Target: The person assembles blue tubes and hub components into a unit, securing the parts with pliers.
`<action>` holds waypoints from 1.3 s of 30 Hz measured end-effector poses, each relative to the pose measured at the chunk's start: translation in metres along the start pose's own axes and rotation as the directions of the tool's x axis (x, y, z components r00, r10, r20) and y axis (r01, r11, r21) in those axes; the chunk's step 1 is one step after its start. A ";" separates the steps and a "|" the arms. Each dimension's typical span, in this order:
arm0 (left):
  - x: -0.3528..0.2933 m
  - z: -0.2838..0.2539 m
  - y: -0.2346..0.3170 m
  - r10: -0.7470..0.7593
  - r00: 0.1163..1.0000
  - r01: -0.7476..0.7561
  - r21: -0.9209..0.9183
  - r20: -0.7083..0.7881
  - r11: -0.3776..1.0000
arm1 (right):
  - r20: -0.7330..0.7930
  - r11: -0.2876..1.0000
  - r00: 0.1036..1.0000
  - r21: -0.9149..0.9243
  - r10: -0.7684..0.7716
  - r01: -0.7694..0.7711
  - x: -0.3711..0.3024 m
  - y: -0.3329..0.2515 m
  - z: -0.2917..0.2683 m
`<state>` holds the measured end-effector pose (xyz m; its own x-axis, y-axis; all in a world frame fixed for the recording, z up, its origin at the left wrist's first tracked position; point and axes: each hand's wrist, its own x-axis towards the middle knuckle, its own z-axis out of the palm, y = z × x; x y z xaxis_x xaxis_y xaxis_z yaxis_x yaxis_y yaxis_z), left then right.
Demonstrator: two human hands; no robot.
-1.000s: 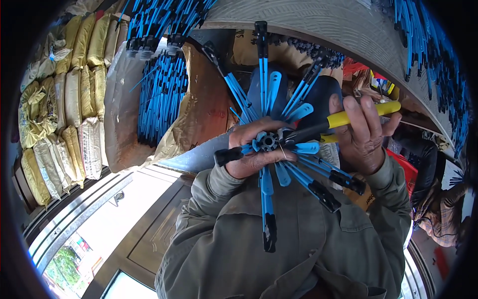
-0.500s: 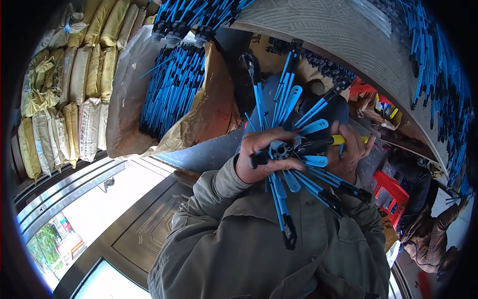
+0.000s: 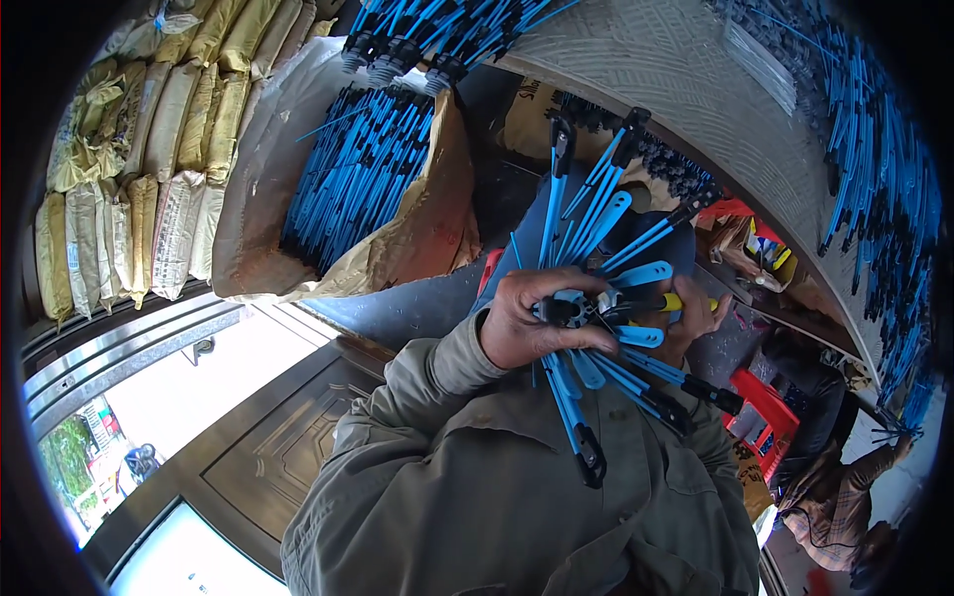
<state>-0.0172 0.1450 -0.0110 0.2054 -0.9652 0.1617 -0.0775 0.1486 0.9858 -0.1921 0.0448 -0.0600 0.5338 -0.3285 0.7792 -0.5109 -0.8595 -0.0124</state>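
Observation:
My left hand (image 3: 527,323) is closed around the middle of a spray-shaped cluster of blue plastic pieces (image 3: 644,274). Thin rods and flat paddles fan out from its hub, several rods ending in black clips. On the cluster's right side, my right hand (image 3: 696,320) grips a pair of cutting pliers (image 3: 672,302) with yellow on the handles. The metal jaws reach in among the pieces near the hub, beside my left thumb and fingers. Exactly what lies between the jaws is too small to make out.
An open paper sack (image 3: 452,209) full of blue rods stands at the left. A worktop (image 3: 636,60) carries more blue clusters along its edges. Filled bags (image 3: 159,119) are stacked far left. At the right sits another person (image 3: 830,507) near a red plastic stool (image 3: 765,422).
The cluster has turned and tilted in my left hand, so its hub faces differently. The pliers and my right hand have shifted slightly, and the whole view has moved a little.

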 end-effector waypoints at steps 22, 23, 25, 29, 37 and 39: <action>0.008 -0.007 -0.004 0.048 0.953 0.017 -0.210 0.301 0.978 | 0.790 0.224 -0.009 0.164 -0.613 -0.961 0.076 0.068 -0.077; 0.008 -0.006 -0.004 0.045 0.951 0.016 -0.196 0.305 0.980 | 0.858 0.531 0.272 0.490 -0.436 -0.691 0.081 0.059 -0.087; 0.009 -0.002 -0.002 0.071 0.977 -0.042 -0.144 0.202 0.989 | 0.730 0.787 0.593 0.567 -0.341 -0.245 0.081 0.052 -0.089; 0.021 -0.009 -0.001 0.038 0.929 0.026 -0.168 0.369 0.985 | 0.742 0.631 0.574 0.637 -0.347 -0.442 0.054 0.063 -0.091; 0.007 -0.003 -0.008 0.106 0.938 -0.029 -0.227 0.331 0.973 | 0.753 0.215 0.441 0.594 -0.488 -0.775 0.086 0.063 -0.093; 0.007 -0.004 -0.007 0.075 0.960 -0.010 -0.236 0.269 0.972 | 0.772 0.731 0.534 0.578 -0.346 -0.363 0.080 0.050 -0.103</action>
<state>-0.0111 0.1377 -0.0169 -0.0711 -0.9736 0.2170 0.1528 0.2043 0.9669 -0.2445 0.0157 0.0668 0.9816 -0.1803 -0.0634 -0.1773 -0.7352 -0.6543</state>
